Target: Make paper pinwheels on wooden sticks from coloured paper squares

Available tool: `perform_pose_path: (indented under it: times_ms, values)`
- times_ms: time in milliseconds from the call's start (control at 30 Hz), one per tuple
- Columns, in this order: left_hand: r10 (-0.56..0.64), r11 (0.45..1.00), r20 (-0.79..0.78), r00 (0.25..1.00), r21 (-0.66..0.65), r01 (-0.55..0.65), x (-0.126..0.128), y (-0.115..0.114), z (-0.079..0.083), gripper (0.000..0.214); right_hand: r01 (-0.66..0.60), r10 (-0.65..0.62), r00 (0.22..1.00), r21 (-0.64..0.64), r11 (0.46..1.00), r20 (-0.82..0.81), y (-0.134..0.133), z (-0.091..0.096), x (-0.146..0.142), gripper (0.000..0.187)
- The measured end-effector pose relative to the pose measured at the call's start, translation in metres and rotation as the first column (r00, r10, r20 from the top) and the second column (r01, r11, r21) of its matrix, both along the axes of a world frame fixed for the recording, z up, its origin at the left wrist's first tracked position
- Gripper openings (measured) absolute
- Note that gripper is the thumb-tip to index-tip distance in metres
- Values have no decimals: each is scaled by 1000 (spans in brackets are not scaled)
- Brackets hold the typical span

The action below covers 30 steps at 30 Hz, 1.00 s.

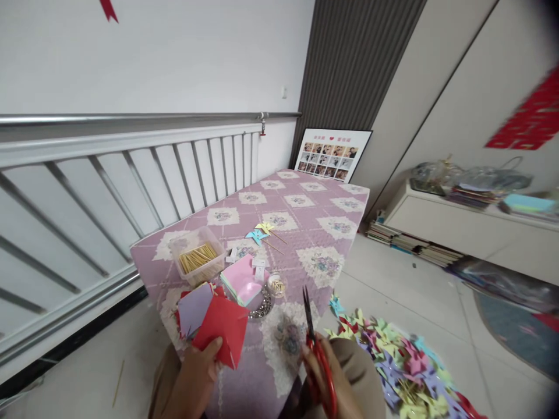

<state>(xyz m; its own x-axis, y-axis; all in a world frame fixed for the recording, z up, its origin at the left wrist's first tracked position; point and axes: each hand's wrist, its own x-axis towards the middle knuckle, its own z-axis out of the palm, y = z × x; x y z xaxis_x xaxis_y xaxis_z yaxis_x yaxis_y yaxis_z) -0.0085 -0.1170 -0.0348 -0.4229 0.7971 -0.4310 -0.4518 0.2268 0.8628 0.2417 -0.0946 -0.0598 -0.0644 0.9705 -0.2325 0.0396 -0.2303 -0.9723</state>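
My left hand (pixel 196 378) is closed on a folded square of red paper (pixel 222 329), held just above the near end of a low table covered in a purple patterned cloth (pixel 305 227). My right hand (pixel 321 372) grips red-handled scissors (pixel 315 343), blades shut and pointing away from me over the cloth. Close to the red paper lie a lilac sheet (pixel 194 307) and a stack of pink and green paper squares (pixel 241 282).
On the table stand a clear tub of wooden sticks (pixel 198 259), a small round dish (pixel 276 285) and two finished paper pinwheels (pixel 261 231). A heap of coloured pinwheels (pixel 402 366) lies on the floor to the right. A white railing (pixel 109 192) runs left; a framed photo collage (pixel 332 154) leans beyond.
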Motion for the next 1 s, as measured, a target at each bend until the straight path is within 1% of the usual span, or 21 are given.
perform_pose_path:
  times_ms: [33, 100, 133, 167, 233, 300, 400, 500, 567, 633, 733, 800, 900, 1000]
  values:
    - [-32, 999, 17, 999, -5, 33, 5, -2, -5, 22, 38, -37, 997, -3, 999, 62, 10, -3, 6, 56]
    - [-90, 996, 46, 995, -18, 91, 15, -4, -17, 27, 32, -38, 970, 28, 999, 241, 30, -10, 15, 55]
    - [-130, 991, 54, 990, -33, 132, 19, -5, -24, 31, -8, -15, 931, 62, 998, 365, 40, -13, 18, 54]
    - [-170, 983, 46, 984, -55, 173, 21, -5, -32, 33, -56, 6, 868, 87, 995, 496, 48, -16, 20, 52]
    - [-211, 972, -34, 977, -113, 206, 22, -6, -48, 35, -93, 15, 790, 95, 991, 613, 64, -20, 22, 51]
    - [-228, 966, -108, 968, -147, 211, 18, -9, -65, 36, -106, 14, 727, 93, 990, 687, 76, -21, 20, 52]
    - [-246, 965, -172, 954, -137, 224, 11, -12, -84, 36, -118, 10, 605, 77, 990, 796, 92, -21, 14, 51]
    - [-271, 960, -222, 937, -136, 246, 8, -12, -91, 41, -129, 26, 487, 42, 991, 873, 107, -22, 7, 48]
    - [-297, 953, -266, 917, -146, 266, 8, -10, -90, 42, -146, 47, 428, 17, 989, 903, 116, -22, 1, 43]
    - [-315, 947, -318, 894, -166, 275, 8, -9, -89, 40, -169, 66, 384, 0, 986, 921, 121, -22, -4, 38]
    - [-326, 943, -359, 875, -196, 271, 6, -8, -87, 37, -209, 87, 352, -12, 978, 932, 122, -21, -9, 37]
    - [-328, 942, -351, 877, -196, 274, 5, -9, -88, 37, -247, 100, 360, -9, 969, 928, 118, -18, -11, 35]
    - [-330, 942, -312, 891, -174, 288, 4, -9, -91, 36, -296, 94, 411, 35, 955, 907, 109, -14, -12, 25]
    - [-341, 939, -240, 909, -118, 322, 4, -8, -93, 36, -313, 42, 505, 138, 940, 862, 97, -12, -18, 26]
